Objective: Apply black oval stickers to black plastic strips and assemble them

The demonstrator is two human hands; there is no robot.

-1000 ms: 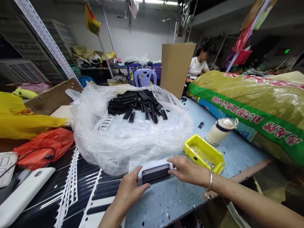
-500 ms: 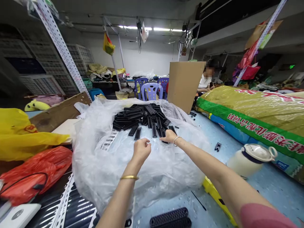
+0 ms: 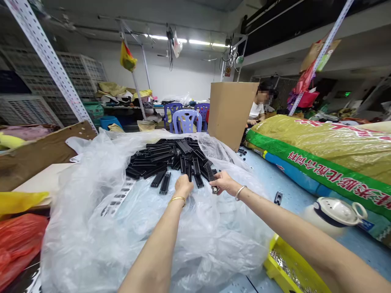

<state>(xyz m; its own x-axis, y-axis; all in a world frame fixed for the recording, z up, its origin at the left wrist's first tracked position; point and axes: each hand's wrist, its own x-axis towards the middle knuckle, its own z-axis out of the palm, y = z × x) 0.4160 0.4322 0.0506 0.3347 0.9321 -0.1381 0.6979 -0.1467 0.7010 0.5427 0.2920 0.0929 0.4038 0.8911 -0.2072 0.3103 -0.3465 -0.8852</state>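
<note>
My right hand (image 3: 225, 182) grips a black perforated strip (image 3: 210, 174) between thumb and fingers, its textured face showing and its far end tilted away from me. At the near edge of a pile of black slotted strips (image 3: 159, 152), my left hand (image 3: 183, 187) is closed, with its fingertips against the strips. What lies in those fingers is hidden by the hand. The pile rests on a crumpled clear plastic sheet (image 3: 137, 236). Two loose strips (image 3: 165, 183) lie just left of my left hand.
On the right, a white lidded jug (image 3: 326, 215) stands beside a large green and gold sack (image 3: 320, 150). A yellow bin (image 3: 275, 264) with small metal parts is below my right arm. A cardboard box (image 3: 230, 114) stands behind the pile, and a person (image 3: 255, 110) sits beyond it.
My right hand has taken hold of a perforated strip at the pile's right side. My left hand has moved forward to the strips. The view has shifted right, showing more of the yellow bin.
</note>
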